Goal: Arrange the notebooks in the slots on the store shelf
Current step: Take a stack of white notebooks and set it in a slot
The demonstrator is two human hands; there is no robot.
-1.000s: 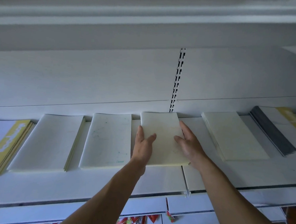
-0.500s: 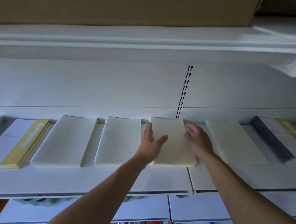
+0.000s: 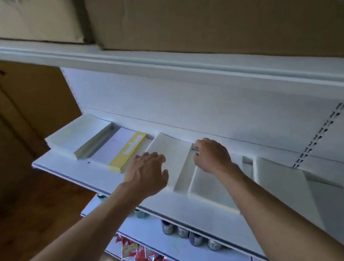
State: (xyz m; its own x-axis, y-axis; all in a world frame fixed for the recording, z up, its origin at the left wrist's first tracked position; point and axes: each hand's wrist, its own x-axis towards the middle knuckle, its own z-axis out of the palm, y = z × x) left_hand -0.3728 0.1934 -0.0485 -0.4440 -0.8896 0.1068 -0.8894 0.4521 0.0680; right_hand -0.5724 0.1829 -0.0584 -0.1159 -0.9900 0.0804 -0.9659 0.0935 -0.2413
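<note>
- Up on the white metal store shelf, pale notebooks lie flat in a row, side by side.
- Left hand hovers palm-down over the near left part of a white-covered notebook stack; its fingers are spread and loose, gripping nothing, and whether they touch the cover cannot be told.
- Right hand sits at the far end of the neighbouring cream-white notebook, with fingers curled down at that notebook's far left corner, where the two stacks meet; whether they actually pinch it is unclear.
- Left of the white stack lies a white notebook with a yellow spine band, and beyond it a thicker pale stack at the shelf's left end.
- Right of the right hand, another pale notebook lies flat.
- Brown cardboard boxes stand on the top shelf above.
- Below, small cans and red packets fill the lower shelves.
</note>
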